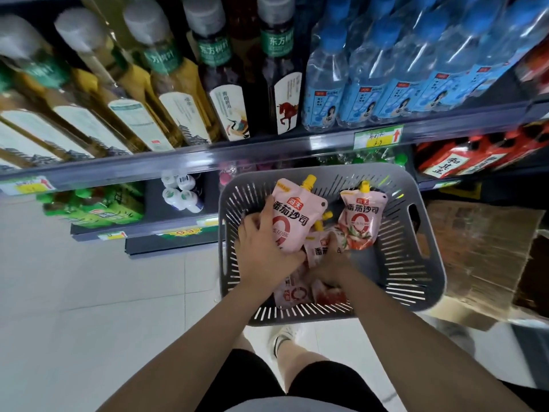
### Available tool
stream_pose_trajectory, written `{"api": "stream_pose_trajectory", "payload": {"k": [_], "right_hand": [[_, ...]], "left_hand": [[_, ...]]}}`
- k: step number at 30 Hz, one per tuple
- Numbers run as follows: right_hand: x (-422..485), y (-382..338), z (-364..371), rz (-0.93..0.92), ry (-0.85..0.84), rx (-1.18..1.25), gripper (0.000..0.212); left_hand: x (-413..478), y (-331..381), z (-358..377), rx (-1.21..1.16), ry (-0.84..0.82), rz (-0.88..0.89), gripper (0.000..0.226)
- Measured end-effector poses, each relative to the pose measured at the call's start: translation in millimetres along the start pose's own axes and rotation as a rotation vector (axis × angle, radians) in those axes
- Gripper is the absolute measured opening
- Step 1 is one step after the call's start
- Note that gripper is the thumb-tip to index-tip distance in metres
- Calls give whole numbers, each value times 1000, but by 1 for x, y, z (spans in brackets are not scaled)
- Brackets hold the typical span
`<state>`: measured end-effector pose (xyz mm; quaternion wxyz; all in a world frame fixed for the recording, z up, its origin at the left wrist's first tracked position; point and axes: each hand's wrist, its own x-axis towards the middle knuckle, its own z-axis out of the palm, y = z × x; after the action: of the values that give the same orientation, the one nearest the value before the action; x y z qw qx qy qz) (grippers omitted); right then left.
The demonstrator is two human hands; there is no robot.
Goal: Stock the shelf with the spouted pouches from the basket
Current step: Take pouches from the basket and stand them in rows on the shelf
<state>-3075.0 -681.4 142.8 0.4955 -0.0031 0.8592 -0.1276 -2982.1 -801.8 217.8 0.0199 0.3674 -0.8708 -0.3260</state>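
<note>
Forearms reach forward and down into a grey slotted basket (410, 263) on the floor. Left hand (264, 248) is curled around the lower edge of a pink spouted pouch (294, 217) with a yellow cap. Right hand (332, 260) grips a second pouch (358, 221), held upright. More pouches (294, 292) lie beneath. Beyond, the shelf edge (267, 150) carries tea bottles (219, 84) and water bottles (365, 75).

Pink pouches (292, 221) with yellow spouts (309, 180) and red print are being shown in a grey slotted basket (416, 263); blue bottles (386, 78) are being displayed above.
</note>
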Motion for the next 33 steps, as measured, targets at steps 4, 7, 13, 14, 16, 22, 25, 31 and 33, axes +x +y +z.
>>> {"api": "stream_pose_trajectory", "payload": {"k": [4, 7, 13, 14, 16, 22, 25, 31, 33], "right_hand": [[-9, 5, -9, -25, 247, 67, 128], [-29, -2, -25, -63, 380, 191, 126], [-98, -45, -41, -268, 703, 17, 134], [-111, -55, -40, -299, 747, 39, 135], [-140, -78, -36, -352, 828, 141, 132], [-231, -159, -7, -554, 1075, 332, 124], [-274, -200, 3, -640, 1127, 398, 122], [-347, -271, 12, -807, 1181, 497, 120], [-367, -290, 10, -876, 1178, 522, 120]], "left_hand": [[-4, 4, -12, -15, 22, 22, 115], [-5, 10, -32, -31, 52, 73, 115], [-17, 23, -101, -134, 144, 275, 115], [-18, 22, -115, -144, 164, 309, 115], [-22, 17, -147, -172, 209, 365, 114], [-32, -14, -248, -211, 394, 454, 114], [-33, -34, -295, -213, 483, 469, 113], [-32, -60, -378, -291, 635, 447, 112], [-25, -61, -404, -307, 674, 441, 113]]}}
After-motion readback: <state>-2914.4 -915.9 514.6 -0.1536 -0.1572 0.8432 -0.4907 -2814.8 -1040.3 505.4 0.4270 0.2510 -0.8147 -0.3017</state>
